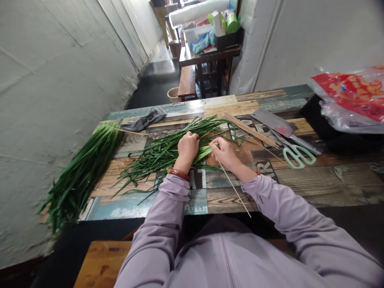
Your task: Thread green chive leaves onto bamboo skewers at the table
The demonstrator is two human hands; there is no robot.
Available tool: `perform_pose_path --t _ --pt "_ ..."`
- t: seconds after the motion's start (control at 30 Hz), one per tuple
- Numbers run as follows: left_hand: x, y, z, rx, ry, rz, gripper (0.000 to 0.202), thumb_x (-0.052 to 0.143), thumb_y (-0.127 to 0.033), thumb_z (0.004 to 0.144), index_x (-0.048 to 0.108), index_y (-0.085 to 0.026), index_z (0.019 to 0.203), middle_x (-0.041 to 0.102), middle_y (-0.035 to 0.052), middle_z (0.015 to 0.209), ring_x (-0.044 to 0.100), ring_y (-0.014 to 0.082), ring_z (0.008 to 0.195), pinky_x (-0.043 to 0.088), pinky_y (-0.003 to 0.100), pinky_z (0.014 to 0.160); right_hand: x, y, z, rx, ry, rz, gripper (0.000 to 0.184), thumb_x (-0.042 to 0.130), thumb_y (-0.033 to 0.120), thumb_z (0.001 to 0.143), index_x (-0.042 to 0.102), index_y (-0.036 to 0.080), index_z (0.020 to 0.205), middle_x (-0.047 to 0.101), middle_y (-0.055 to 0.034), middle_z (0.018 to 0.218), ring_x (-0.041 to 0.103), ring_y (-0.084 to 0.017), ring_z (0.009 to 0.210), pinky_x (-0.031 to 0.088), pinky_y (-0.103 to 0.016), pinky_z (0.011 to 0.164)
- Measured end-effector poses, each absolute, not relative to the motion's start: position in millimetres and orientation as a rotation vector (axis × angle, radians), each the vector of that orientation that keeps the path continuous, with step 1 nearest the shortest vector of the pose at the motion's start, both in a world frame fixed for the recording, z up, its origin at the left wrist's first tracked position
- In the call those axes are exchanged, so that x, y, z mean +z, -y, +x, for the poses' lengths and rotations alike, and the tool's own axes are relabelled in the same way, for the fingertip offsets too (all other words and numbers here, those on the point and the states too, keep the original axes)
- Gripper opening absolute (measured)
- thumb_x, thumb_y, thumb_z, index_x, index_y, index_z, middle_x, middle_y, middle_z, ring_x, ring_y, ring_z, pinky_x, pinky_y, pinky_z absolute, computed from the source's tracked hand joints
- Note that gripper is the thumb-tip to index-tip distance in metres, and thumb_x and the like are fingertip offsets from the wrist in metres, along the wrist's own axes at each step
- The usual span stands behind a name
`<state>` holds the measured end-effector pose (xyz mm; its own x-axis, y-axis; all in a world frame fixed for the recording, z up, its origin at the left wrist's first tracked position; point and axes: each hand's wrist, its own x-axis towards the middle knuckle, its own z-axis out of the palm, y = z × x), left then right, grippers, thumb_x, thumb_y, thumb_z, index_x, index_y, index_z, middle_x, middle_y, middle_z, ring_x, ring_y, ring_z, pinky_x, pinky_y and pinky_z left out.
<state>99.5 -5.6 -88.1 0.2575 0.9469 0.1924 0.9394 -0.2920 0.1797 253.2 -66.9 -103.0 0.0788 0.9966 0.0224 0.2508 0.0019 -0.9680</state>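
Long green garlic chives [156, 150] lie loosely heaped on the wood-patterned table. My left hand [188, 148] is closed over part of this heap, pressing a small bunch. In a pinch, my right hand [223, 153] holds a thin bamboo skewer [235, 190] at the pale stem ends of that bunch. The skewer slants down toward the table's near edge. Whether its tip passes through the stems is hidden by my fingers. Beyond the right hand lies a pile of bamboo skewers [253, 130].
A thick bundle of chives [87, 172] hangs over the left edge, a skewer at its pale end. A grey cloth [147, 119] lies behind. On the right are a cleaver [274, 122], mint-handled scissors [298, 156] and a red-printed plastic bag [354, 98]. Walls flank both sides.
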Motion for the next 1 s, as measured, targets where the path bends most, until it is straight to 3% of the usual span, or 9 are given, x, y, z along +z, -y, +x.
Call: perform_pose_path --t 0.2,0.47,0.63,0.77,1.0 --pt "-84.2 8.0 96.9 0.463 -1.742 2.557 0.025 0.048 -0.019 0.093 0.072 -0.018 0.09 0.064 0.0126 0.1 0.061 0.025 0.091 0.044 0.035 0.076 -100.5 68.4 254.1 0.986 1.358 -1.442 0.021 0.053 0.041 0.088 0.056 0.02 0.087 0.06 0.0056 0.052 0.051 -0.01 0.039 0.04 -0.022 0.046" --pt "-86.6 13.4 83.7 0.843 -1.451 2.508 0.016 0.052 -0.008 0.083 0.064 -0.018 0.085 0.068 0.0084 0.101 0.059 0.0228 0.099 0.044 0.037 0.091 -108.9 69.7 255.7 1.021 1.347 -1.372 0.031 0.054 0.051 0.088 0.056 0.02 0.091 0.06 0.0058 0.053 0.05 -0.009 0.038 0.036 -0.02 0.041" --pt "-90.3 12.7 83.2 0.962 -1.369 2.259 0.019 0.051 -0.008 0.081 0.064 -0.017 0.092 0.068 0.0049 0.088 0.062 0.0179 0.084 0.047 0.031 0.081 -107.5 70.9 254.8 1.107 1.254 -1.311 0.038 0.058 0.056 0.085 0.057 0.019 0.094 0.06 0.0055 0.055 0.05 -0.009 0.04 0.035 -0.02 0.04" --pt "-89.5 14.3 85.4 1.019 -1.254 2.16 0.034 0.051 -0.008 0.081 0.068 -0.017 0.109 0.067 0.0034 0.091 0.061 0.0152 0.085 0.047 0.028 0.081 -104.0 70.3 254.3 1.209 1.103 -1.251 0.045 0.065 0.059 0.079 0.06 0.018 0.095 0.059 0.0051 0.055 0.049 -0.008 0.042 0.037 -0.02 0.042" --pt "-86.2 17.9 89.8 0.973 -1.191 2.13 0.017 0.06 -0.023 0.087 0.076 -0.017 0.091 0.065 0.0033 0.08 0.059 0.0158 0.079 0.046 0.028 0.077 -103.5 73.4 256.6 1.144 1.17 -1.202 0.042 0.065 0.058 0.08 0.063 0.018 0.094 0.058 0.0042 0.059 0.048 -0.008 0.045 0.037 -0.02 0.044"
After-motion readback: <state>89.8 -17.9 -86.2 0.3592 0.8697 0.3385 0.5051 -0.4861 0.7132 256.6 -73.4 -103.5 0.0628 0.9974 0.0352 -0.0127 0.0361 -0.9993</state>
